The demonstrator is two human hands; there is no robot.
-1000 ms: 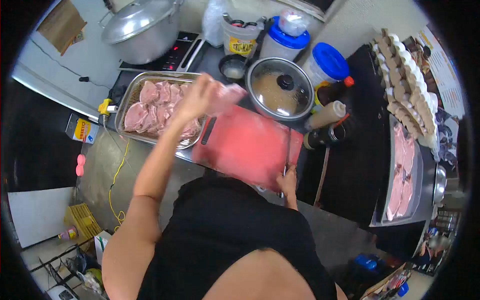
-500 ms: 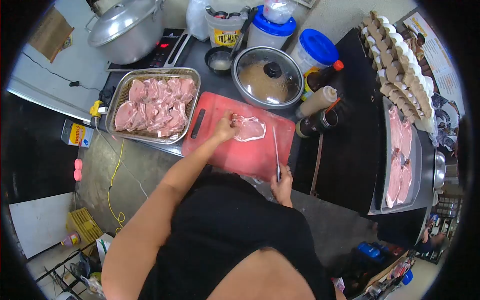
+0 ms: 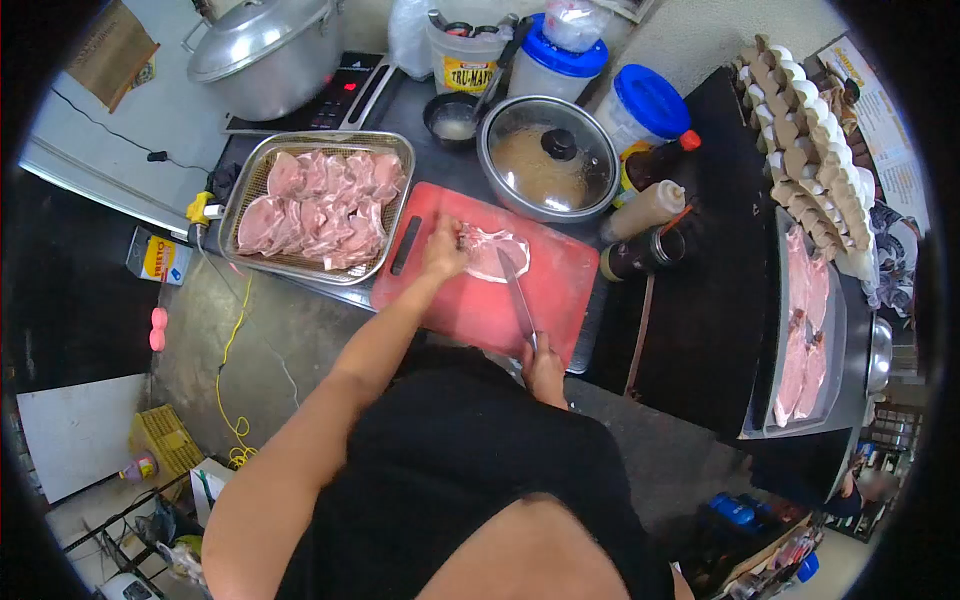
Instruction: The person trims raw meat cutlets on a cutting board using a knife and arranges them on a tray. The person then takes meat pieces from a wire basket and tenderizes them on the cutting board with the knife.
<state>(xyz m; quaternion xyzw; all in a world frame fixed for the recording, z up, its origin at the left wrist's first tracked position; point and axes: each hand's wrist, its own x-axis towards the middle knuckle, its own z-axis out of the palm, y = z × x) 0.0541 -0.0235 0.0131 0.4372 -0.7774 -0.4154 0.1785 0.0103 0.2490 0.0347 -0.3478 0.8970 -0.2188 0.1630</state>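
Note:
A raw pork chop (image 3: 490, 256) lies flat on the red cutting board (image 3: 470, 315). My left hand (image 3: 445, 250) is at its left end, fingers curled onto the meat's edge; the fingertips are partly hidden. In my right hand (image 3: 543, 370) is a knife (image 3: 521, 305), gripped by the handle near the board's front edge. Its blade slants up and left, and the tip reaches over the right part of the chop. From this angle I cannot tell whether the blade touches the meat.
A wire-lined tray (image 3: 232, 225) of pork chops stands left of the board. Behind are a lidded glass-topped bowl (image 3: 500, 190), a small black bowl (image 3: 452, 118) and a large pot (image 3: 265, 65). Bottles (image 3: 640, 250) stand right; farther right are a meat tray (image 3: 832, 350) and egg cartons (image 3: 790, 130).
The knife has moved left from the bare right side of the board to over the chop, its blade now tilted. My left hand stays at the meat's left end.

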